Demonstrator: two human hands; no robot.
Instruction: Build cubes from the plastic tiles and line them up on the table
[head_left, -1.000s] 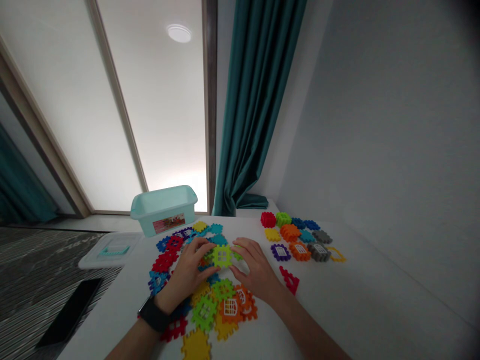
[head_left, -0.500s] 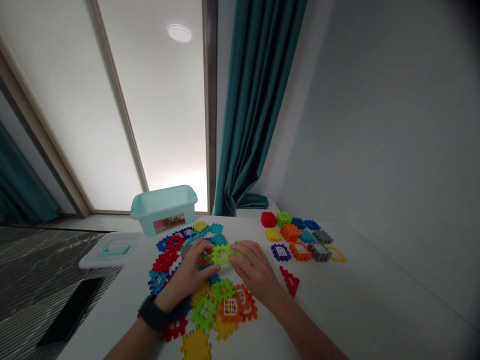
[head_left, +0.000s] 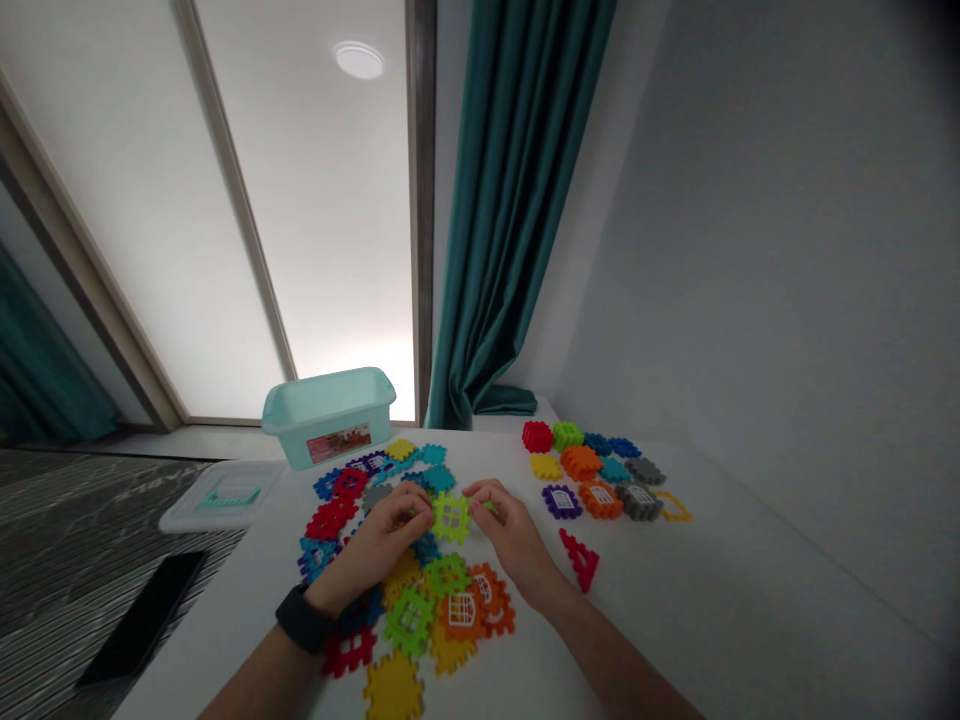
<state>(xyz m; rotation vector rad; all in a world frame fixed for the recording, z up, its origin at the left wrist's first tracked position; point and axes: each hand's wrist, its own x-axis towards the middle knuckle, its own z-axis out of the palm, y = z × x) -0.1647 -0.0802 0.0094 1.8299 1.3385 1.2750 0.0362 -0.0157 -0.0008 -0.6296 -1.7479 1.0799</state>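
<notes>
A lime-green plastic waffle block point(head_left: 451, 518) with a window-shaped cutout stands between my hands, above the spread of pieces. My left hand point(head_left: 371, 540) grips its left side, and a black watch point(head_left: 302, 620) sits on that wrist. My right hand point(head_left: 511, 530) pinches its right side, with a small strip of green showing by the fingertips. Beneath and around the hands lies a loose pile of multicoloured waffle blocks point(head_left: 409, 620), partly hidden by my left hand and forearm.
Sorted blocks point(head_left: 600, 480) lie in rows at the right of the white table point(head_left: 675, 610), and a red triangular piece point(head_left: 579, 560) lies nearer. A mint plastic bin point(head_left: 328, 418) stands at the far edge. Its lid point(head_left: 225, 497) and a black phone point(head_left: 141, 618) lie to the left.
The lime-green block has shifted slightly right and looks more upright. My right fingers have lifted and closed in on it, and my left hand has eased back a little.
</notes>
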